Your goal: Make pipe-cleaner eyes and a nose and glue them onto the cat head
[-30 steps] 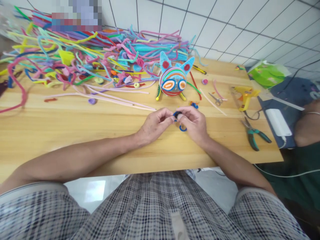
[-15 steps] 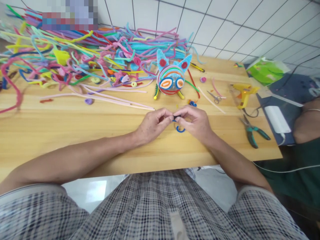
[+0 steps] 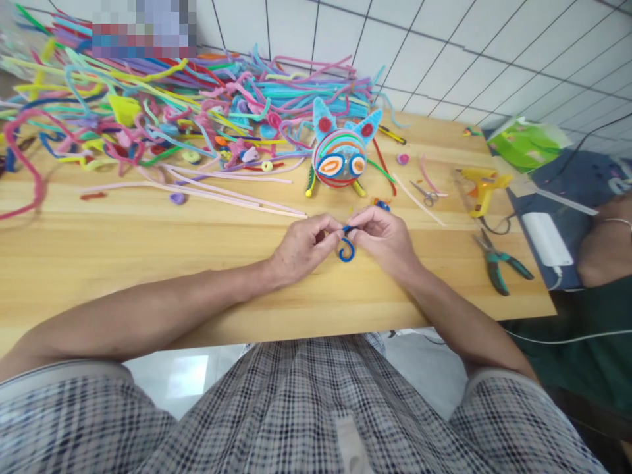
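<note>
Between my fingertips is a dark blue pipe cleaner (image 3: 347,257), its lower end bent into an open curl that hangs toward me. My left hand (image 3: 307,247) pinches it from the left, thumb against forefinger. From the other side my right hand (image 3: 384,238) pinches it too, the two sets of fingertips almost touching. Just beyond my hands stands a round cat-like figure (image 3: 340,158) wound with coloured pipe cleaners, with blue ears and orange-and-white eyes ringed in blue. A small blue and orange coil (image 3: 381,204) lies behind my right hand.
A big heap of pipe cleaners (image 3: 197,105) covers the back left. Small scissors (image 3: 425,193), a yellow glue gun (image 3: 481,187) and pliers (image 3: 498,262) lie at the right. Beyond the table edge are a white power bank-like box (image 3: 547,238) and another person's arm (image 3: 607,247).
The blue curl has swung from beneath my right fingers to the left and now hangs between my hands, more of it showing. Both hands stay in nearly the same place.
</note>
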A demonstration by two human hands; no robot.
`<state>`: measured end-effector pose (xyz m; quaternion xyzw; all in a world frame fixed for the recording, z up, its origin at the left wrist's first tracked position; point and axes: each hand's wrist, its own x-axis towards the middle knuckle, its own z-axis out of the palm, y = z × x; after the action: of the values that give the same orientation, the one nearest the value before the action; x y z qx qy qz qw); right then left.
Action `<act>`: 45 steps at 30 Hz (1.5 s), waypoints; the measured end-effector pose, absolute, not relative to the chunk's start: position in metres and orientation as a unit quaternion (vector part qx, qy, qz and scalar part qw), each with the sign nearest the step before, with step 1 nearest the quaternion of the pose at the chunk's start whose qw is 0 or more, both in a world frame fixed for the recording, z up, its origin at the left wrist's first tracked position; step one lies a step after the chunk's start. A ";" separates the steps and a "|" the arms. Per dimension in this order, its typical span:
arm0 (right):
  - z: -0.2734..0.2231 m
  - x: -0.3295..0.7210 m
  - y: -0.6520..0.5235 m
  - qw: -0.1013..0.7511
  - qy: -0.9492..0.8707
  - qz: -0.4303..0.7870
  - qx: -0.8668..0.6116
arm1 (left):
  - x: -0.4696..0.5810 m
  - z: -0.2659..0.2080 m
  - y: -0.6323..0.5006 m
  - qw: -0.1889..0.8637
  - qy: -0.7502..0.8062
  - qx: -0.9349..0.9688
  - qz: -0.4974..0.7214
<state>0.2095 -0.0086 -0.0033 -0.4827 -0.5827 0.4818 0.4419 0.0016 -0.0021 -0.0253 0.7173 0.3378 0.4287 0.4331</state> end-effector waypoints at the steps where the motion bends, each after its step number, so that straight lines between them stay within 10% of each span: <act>1: -0.003 0.211 -0.008 0.437 -0.596 0.472 -0.480 | 0.001 -0.026 -0.002 0.428 0.337 0.722 0.426; 37: -0.011 0.197 -0.011 0.491 -0.450 0.574 -0.476 | 0.005 -0.023 -0.005 0.499 0.347 0.661 0.441; 45: 0.012 0.220 -0.006 0.349 -0.607 0.520 -0.489 | 0.001 -0.020 -0.002 0.452 0.356 0.719 0.391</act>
<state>0.2201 -0.0061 0.0120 -0.4888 -0.6072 0.5200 0.3492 0.0006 -0.0021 -0.0201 0.7187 0.3560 0.3907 0.4517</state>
